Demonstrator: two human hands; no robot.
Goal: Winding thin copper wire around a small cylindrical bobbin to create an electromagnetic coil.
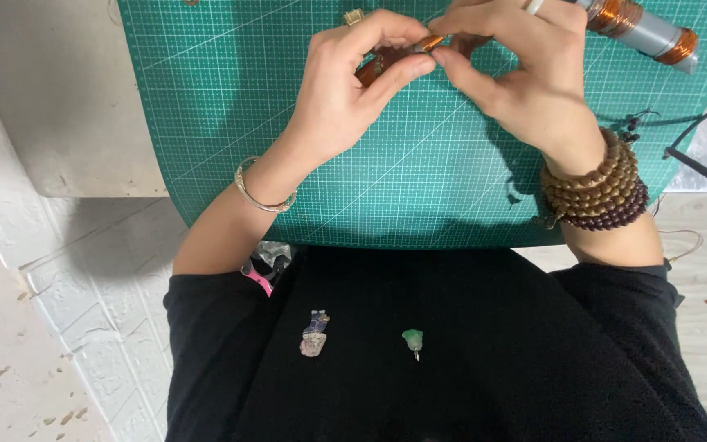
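Observation:
My left hand (352, 78) and my right hand (517, 69) meet over the far part of a green cutting mat (419, 180). Both pinch a small copper-coloured piece (429, 43) between thumb and fingertips. A brown-orange part of it shows under my left fingers (367, 72). A silver bangle (262, 196) circles my left wrist. Stacked brown and dark bead bracelets (599, 190) wrap my right wrist. How the piece is shaped is hidden by my fingers.
A grey rod wound with copper wire (648, 29) lies at the mat's far right corner. Black cords (701, 139) trail off the right edge. On my black-clothed lap rest a pale purple pendant (314, 334) and a small green pendant (412, 340). A small brass item (353, 15) sits at the mat's top.

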